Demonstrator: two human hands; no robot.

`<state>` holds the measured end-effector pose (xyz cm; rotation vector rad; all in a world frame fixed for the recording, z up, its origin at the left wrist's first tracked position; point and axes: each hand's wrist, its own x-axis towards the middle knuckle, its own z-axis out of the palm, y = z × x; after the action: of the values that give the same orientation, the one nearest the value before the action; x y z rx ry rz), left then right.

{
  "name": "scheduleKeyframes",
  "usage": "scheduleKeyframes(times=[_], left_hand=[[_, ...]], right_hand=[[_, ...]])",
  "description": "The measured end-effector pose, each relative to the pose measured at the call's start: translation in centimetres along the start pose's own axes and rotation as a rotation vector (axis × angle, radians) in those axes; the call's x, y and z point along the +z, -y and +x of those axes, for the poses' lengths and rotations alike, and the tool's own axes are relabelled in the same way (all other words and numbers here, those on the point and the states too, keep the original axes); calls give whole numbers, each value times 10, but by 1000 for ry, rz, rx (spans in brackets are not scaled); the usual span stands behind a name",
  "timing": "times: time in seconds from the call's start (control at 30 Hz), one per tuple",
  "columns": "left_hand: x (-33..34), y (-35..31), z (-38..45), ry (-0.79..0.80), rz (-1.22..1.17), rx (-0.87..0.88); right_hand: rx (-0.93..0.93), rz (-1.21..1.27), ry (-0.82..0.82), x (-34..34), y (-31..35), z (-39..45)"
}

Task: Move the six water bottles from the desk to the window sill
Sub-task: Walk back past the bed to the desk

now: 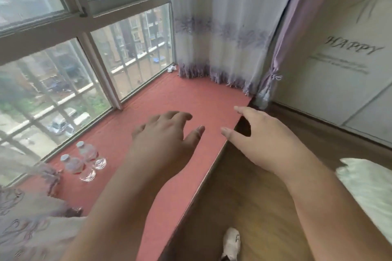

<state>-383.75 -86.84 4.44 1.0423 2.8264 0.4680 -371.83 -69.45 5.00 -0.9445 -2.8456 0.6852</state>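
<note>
Two clear water bottles with white caps and red labels stand side by side on the window sill [169, 99], which is covered by a red mat. One bottle [74, 165] is nearer to me and the other bottle [89, 153] stands just behind it, close to the glass. My left hand [167, 135] hovers over the middle of the sill with relaxed fingers and holds nothing. My right hand [256, 140] is past the sill's front edge, fingers spread, also holding nothing. The desk is out of view.
A barred window [70, 74] runs along the sill's far side. White and purple curtains [222, 34] hang at its right end, and more curtain fabric [31, 207] lies at the lower left. Wooden floor [244, 207], a slipper [232, 243] and white bedding [369, 188] are below.
</note>
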Motion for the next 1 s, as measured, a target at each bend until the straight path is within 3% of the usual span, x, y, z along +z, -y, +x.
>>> scheduleKeyframes(times=[0.47,1.0], left_hand=[[38,-181,24,70,25,421],[73,-279,44,64,59,425]], right_hand=[[267,108,-269,-63,-145,-80],[315,56,-386,-117,-248,-80]])
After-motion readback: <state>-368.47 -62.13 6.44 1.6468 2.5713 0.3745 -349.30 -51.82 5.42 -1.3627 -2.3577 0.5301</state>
